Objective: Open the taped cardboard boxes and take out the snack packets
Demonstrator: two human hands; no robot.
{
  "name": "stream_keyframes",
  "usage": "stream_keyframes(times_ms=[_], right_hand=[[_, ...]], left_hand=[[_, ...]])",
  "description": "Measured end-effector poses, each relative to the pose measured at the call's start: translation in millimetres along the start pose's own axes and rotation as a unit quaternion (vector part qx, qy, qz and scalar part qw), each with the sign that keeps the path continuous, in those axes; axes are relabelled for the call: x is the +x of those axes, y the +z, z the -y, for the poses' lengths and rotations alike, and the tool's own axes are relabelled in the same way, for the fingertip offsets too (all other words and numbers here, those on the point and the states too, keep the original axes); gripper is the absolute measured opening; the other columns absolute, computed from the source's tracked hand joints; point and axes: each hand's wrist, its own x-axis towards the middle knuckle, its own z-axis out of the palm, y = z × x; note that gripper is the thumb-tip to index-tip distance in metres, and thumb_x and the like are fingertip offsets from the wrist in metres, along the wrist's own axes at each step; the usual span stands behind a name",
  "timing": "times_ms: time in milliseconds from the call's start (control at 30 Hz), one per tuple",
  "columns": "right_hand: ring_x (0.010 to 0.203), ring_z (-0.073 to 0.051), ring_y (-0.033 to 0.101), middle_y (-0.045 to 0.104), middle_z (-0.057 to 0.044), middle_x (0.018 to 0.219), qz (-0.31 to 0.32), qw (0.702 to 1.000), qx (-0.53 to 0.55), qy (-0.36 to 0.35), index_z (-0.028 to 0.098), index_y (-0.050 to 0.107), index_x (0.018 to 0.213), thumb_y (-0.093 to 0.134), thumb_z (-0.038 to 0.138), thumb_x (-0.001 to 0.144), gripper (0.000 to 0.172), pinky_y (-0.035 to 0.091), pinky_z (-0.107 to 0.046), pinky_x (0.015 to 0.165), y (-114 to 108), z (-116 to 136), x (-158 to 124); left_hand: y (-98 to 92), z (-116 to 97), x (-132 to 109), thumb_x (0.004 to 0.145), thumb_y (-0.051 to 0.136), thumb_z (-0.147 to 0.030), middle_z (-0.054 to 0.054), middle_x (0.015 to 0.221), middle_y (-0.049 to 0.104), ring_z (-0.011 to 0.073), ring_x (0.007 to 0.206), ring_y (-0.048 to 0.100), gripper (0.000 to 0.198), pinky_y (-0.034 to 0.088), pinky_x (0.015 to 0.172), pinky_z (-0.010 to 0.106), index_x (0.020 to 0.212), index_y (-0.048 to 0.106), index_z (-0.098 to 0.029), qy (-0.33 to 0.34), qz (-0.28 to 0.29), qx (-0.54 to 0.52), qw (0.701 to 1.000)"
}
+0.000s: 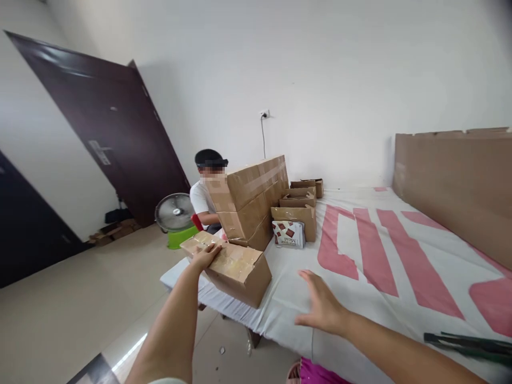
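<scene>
My left hand (206,256) lies flat on the top of a taped cardboard box (236,274) at the corner of a table covered with a white and pink sheet (360,266). Its fingers are stretched out and it grips nothing. My right hand (320,306) hovers over the sheet to the right of that box, fingers spread, holding nothing. Behind the box rises a stack of larger taped cartons (252,200).
A person in a white shirt (202,200) sits behind the stack. Small open cartons (300,205) and a red-and-white packet (288,234) lie further back. A cardboard sheet (452,181) leans at right, a fan (175,213) stands on the floor, and dark tools (468,344) lie near the table's edge.
</scene>
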Motion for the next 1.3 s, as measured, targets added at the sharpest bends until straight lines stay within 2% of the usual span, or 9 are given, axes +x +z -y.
stream_keyframes(times_ms=[133,300,400,567,700,800,1033,1167,1300], right_hand=[[0.145,-0.042,-0.001,-0.002,-0.021,0.158,0.046,0.999,0.015,0.013,0.019,0.002,0.152,0.091,0.05,0.036,0.149,0.008,-0.057,0.116,50,51,81],[0.143,-0.038,0.013,0.013,-0.02,0.154,0.024,0.999,0.046,0.003,0.02,0.0,0.151,0.093,0.039,0.03,0.153,0.013,-0.049,0.117,77,65,101],[0.135,-0.035,0.028,0.029,-0.018,0.144,0.003,0.998,0.058,-0.014,0.017,0.01,0.151,0.091,0.035,0.035,0.142,0.02,-0.046,0.116,57,56,72],[0.135,-0.035,0.03,0.033,-0.018,0.143,0.008,0.995,0.094,-0.043,0.015,0.012,0.15,0.087,0.034,0.042,0.133,0.022,-0.049,0.115,-18,20,-3],[0.138,-0.038,0.027,0.025,-0.019,0.15,-0.04,0.995,0.088,-0.009,0.021,0.008,0.151,0.082,0.048,0.054,0.125,0.022,-0.057,0.114,-79,-14,-69],[0.14,-0.038,0.025,0.024,-0.017,0.153,-0.094,0.993,0.061,0.03,0.024,0.008,0.151,0.078,0.054,0.06,0.119,0.025,-0.057,0.113,-110,-32,-115],[0.135,-0.039,0.034,0.029,-0.016,0.15,-0.195,0.979,0.004,0.066,0.028,0.006,0.151,0.073,0.048,0.067,0.11,0.035,-0.057,0.107,-125,-50,-173],[0.133,-0.038,0.039,0.032,-0.016,0.149,-0.221,0.973,-0.03,0.061,0.027,0.008,0.151,0.073,0.041,0.066,0.108,0.039,-0.054,0.106,-123,-48,-172],[0.136,-0.035,0.037,0.031,-0.013,0.15,-0.261,0.961,-0.057,0.076,0.028,0.012,0.15,0.071,0.037,0.068,0.102,0.039,-0.051,0.107,-118,-37,-165]], left_hand=[[2.7,-5,-1,0.092,0.053,-0.044,0.011,0.132,0.056,0.0269,0.122,0.053,0.042,0.04,0.103,0.053,0.125,0.056,-0.018,0.017,0.053,0.021,0.998],[-0.9,-1,-14,0.091,0.042,-0.045,0.01,0.133,0.061,0.039,0.133,0.041,0.046,0.034,0.108,0.053,0.126,0.061,-0.02,0.07,0.076,0.05,0.993],[-6.6,4,-30,0.084,0.05,-0.039,0.003,0.135,0.061,0.0388,0.136,0.037,0.042,0.029,0.112,0.05,0.121,0.065,-0.026,0.147,0.088,0.058,0.983],[1.3,3,-81,0.076,0.062,-0.037,0.005,0.135,0.059,0.0371,0.141,0.03,0.038,0.03,0.113,0.048,0.113,0.069,-0.029,0.249,0.083,0.08,0.961],[20.2,-8,-123,0.074,0.068,-0.037,0.018,0.155,0.026,0.0419,0.13,0.044,0.067,0.041,0.103,0.049,0.136,0.051,-0.021,0.208,0.004,0.132,0.969],[25.4,-13,-131,0.083,0.057,-0.022,0.02,0.156,0.023,0.0353,0.12,0.056,0.057,0.047,0.097,0.043,0.139,0.047,-0.021,0.188,-0.064,0.173,0.965],[1.7,-11,-127,0.091,0.043,-0.023,0.01,0.143,0.05,0.0286,0.114,0.063,0.043,0.055,0.09,0.039,0.131,0.057,-0.024,0.182,-0.055,0.077,0.979],[-11.1,-1,-177,0.08,0.053,-0.019,0.004,0.132,0.062,0.0258,0.112,0.065,0.042,0.057,0.088,0.033,0.12,0.065,-0.027,0.282,-0.003,0.007,0.96],[-17.4,-5,-235,0.084,0.056,-0.022,-0.001,0.133,0.062,0.0216,0.111,0.066,0.043,0.057,0.087,0.024,0.122,0.063,-0.038,0.456,0.057,-0.068,0.885]])
